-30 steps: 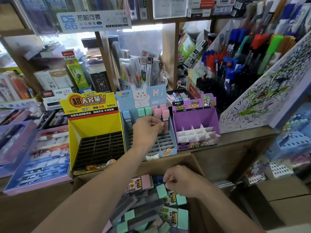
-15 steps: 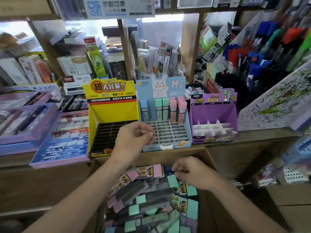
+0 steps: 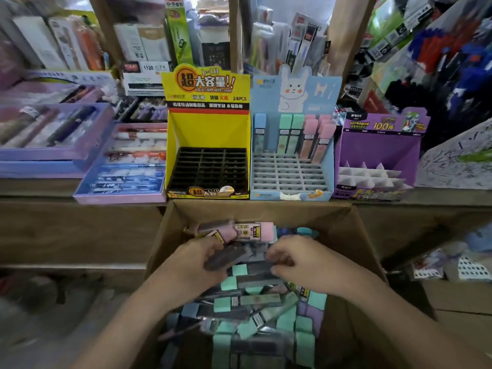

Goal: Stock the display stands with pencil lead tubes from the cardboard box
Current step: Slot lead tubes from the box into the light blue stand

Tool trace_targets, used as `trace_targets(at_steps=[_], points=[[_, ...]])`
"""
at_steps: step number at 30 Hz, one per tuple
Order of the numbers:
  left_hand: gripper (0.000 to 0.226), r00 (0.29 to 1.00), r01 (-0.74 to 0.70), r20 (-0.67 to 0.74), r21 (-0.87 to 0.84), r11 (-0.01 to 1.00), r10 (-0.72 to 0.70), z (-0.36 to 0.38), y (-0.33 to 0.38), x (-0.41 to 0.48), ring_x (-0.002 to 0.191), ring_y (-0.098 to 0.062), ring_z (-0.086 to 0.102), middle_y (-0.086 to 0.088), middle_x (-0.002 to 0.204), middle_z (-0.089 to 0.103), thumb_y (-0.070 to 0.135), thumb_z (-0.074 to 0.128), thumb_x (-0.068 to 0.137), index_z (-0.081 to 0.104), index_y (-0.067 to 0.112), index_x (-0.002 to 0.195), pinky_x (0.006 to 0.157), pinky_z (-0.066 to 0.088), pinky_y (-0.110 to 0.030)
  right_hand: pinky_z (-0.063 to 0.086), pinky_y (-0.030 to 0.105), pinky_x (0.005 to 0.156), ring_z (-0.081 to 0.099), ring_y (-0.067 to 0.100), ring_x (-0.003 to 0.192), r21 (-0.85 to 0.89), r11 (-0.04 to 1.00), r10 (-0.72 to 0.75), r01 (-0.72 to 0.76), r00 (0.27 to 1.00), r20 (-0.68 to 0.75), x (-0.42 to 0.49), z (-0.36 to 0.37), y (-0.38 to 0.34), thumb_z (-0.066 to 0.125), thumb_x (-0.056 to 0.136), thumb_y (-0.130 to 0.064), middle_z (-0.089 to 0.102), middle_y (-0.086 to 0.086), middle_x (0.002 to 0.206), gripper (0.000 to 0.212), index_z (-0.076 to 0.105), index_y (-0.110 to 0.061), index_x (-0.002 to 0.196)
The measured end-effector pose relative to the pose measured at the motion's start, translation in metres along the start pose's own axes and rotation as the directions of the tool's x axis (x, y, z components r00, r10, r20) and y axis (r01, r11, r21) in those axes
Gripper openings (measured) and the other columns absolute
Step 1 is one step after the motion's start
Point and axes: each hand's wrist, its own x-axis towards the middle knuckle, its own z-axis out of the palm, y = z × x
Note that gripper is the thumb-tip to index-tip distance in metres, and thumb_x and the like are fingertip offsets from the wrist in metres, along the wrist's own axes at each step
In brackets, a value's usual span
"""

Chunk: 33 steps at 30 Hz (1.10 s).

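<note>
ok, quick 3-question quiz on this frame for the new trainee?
1. True or false: every slot in the yellow display stand is empty.
2. Among the pencil lead tubes standing in the blue rabbit stand, which cap colour is most common? A blue, B green, C pink.
3. Where are the left hand and right hand?
Key: 1 true; 2 C; 3 both in the cardboard box.

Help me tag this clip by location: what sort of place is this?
Most likely a stationery shop: a yellow display stand and a blue rabbit stand sit side by side, blurred pens crowd the upper right, and a cardboard box holds loose lead tubes.
</note>
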Motion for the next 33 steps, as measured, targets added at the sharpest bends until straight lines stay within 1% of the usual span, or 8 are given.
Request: trace_targets(at_steps=[3, 6, 13, 18, 21, 24, 30, 33], points=[[0.042, 1.0, 0.028, -0.004, 0.08, 0.996, -0.028, 0.001, -0.006, 0.001, 0.091, -0.003, 0.061, 0.014, 0.108, 0.057, 0.041, 0.08, 0.079, 0.057, 0.041, 0.114, 0.069, 0.049, -0.017, 0.048, 0.025, 0.094, 0.055, 0.007, 0.107, -0.078, 0.996, -0.052, 0.05, 0.998, -0.024, 0.005, 0.017, -0.003, 0.071, 0.094, -0.029, 0.058, -0.011, 0.114, 0.031, 0.067, -0.023, 0.124], [0.033, 0.999, 0.033, 0.005, 0.071, 0.997, -0.034, 0.002, -0.007, 0.001, 0.087, -0.006, 0.061, 0.011, 0.104, 0.056, 0.036, 0.082, 0.076, 0.06, 0.04, 0.101, 0.077, 0.052, -0.025, 0.041, 0.029, 0.104, 0.044, 0.01, 0.117, -0.14, 0.985, -0.11, 0.104, 0.993, -0.034, 0.004, 0.026, 0.0, 0.072, 0.094, -0.032, 0.05, -0.011, 0.118, 0.041, 0.062, -0.024, 0.134], [0.041, 0.997, 0.058, 0.057, -0.022, 0.998, -0.056, 0.005, -0.008, 0.001, 0.087, -0.003, 0.065, 0.013, 0.101, 0.059, 0.032, 0.085, 0.078, 0.063, 0.04, 0.112, 0.071, 0.052, -0.016, 0.041, 0.033, 0.102, 0.037, 0.006, 0.116, -0.146, 0.98, -0.141, 0.137, 0.99, -0.021, -0.004, 0.031, 0.001, 0.072, 0.09, -0.046, 0.041, -0.019, 0.113, 0.05, 0.059, -0.029, 0.135], [0.042, 0.99, 0.054, 0.138, -0.083, 0.995, -0.043, 0.004, -0.011, 0.001, 0.086, 0.004, 0.062, 0.013, 0.105, 0.06, 0.029, 0.087, 0.077, 0.064, 0.042, 0.11, 0.066, 0.048, -0.008, 0.042, 0.03, 0.099, 0.038, 0.005, 0.112, -0.171, 0.973, -0.158, 0.153, 0.987, -0.019, -0.006, 0.029, -0.002, 0.071, 0.089, -0.048, 0.043, -0.02, 0.114, 0.046, 0.06, -0.029, 0.129], [0.048, 0.985, 0.038, 0.168, -0.066, 0.997, -0.027, 0.004, -0.015, 0.001, 0.091, 0.005, 0.059, 0.019, 0.108, 0.057, 0.028, 0.087, 0.074, 0.061, 0.046, 0.11, 0.069, 0.048, -0.012, 0.044, 0.03, 0.097, 0.04, 0.005, 0.112, -0.172, 0.975, -0.145, 0.142, 0.989, -0.004, -0.007, 0.025, -0.002, 0.071, 0.088, -0.05, 0.047, -0.018, 0.114, 0.046, 0.059, -0.03, 0.127], [0.051, 0.982, 0.015, 0.19, -0.119, 0.993, 0.008, 0.006, -0.016, 0.002, 0.083, 0.008, 0.06, 0.016, 0.104, 0.06, 0.02, 0.088, 0.071, 0.061, 0.045, 0.107, 0.065, 0.05, -0.012, 0.045, 0.03, 0.097, 0.041, 0.005, 0.112, -0.149, 0.984, -0.097, 0.099, 0.995, 0.022, -0.008, 0.021, -0.001, 0.073, 0.085, -0.054, 0.05, -0.016, 0.114, 0.052, 0.058, -0.03, 0.129], [0.05, 0.98, 0.051, 0.197, -0.104, 0.993, -0.029, 0.013, -0.016, 0.005, 0.078, -0.005, 0.065, 0.008, 0.101, 0.06, 0.017, 0.086, 0.075, 0.055, 0.043, 0.104, 0.064, 0.054, -0.017, 0.043, 0.024, 0.083, 0.044, 0.002, 0.099, -0.114, 0.99, -0.074, 0.081, 0.995, 0.06, -0.012, 0.017, -0.002, 0.076, 0.08, -0.055, 0.049, -0.017, 0.104, 0.042, 0.06, -0.033, 0.112], [0.041, 0.981, 0.057, 0.19, -0.074, 0.996, -0.042, 0.015, -0.016, 0.004, 0.081, -0.006, 0.064, 0.008, 0.101, 0.061, 0.019, 0.081, 0.079, 0.057, 0.041, 0.105, 0.067, 0.057, -0.019, 0.052, 0.03, 0.081, 0.053, 0.004, 0.095, -0.064, 0.997, -0.041, 0.046, 0.997, 0.072, -0.014, 0.015, -0.005, 0.077, 0.078, -0.051, 0.053, -0.017, 0.102, 0.037, 0.056, -0.038, 0.104]])
